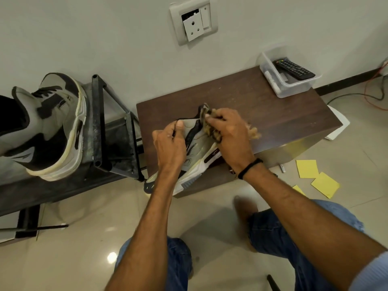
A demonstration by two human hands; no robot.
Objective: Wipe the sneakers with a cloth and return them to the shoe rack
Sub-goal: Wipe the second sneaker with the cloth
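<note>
**Sneaker Wiping: Status of Hands and Workpiece**

The sneaker [200,156] lies on the dark wooden worktop [273,106], near its left edge, with the toe towards the person at the near left corner and the collar towards the wall.

Left hand [170,141]: the grip is closed on the sneaker's upper near the collar, with the thumb laid over the grey panel and the fingers curled round the far side.

Right hand [228,131]: the grip holds a bunched yellowish cloth [212,128], which is pressed against the collar and tongue area of the sneaker. Part of the cloth sticks out beyond the hand on the right. A dark wristband [249,168] sits on this wrist.

A second sneaker [54,127] of the same colours stands on the top of the black shoe rack [98,122], just to the left of the worktop, well apart from both hands.

At the far right corner of the worktop stands a clear plastic bin [294,89] with a black remote control [294,69] resting across it. Yellow paper notes [307,169] lie on the tiled floor to the right. A damaged wall socket [193,23] is mounted above the worktop.
</note>
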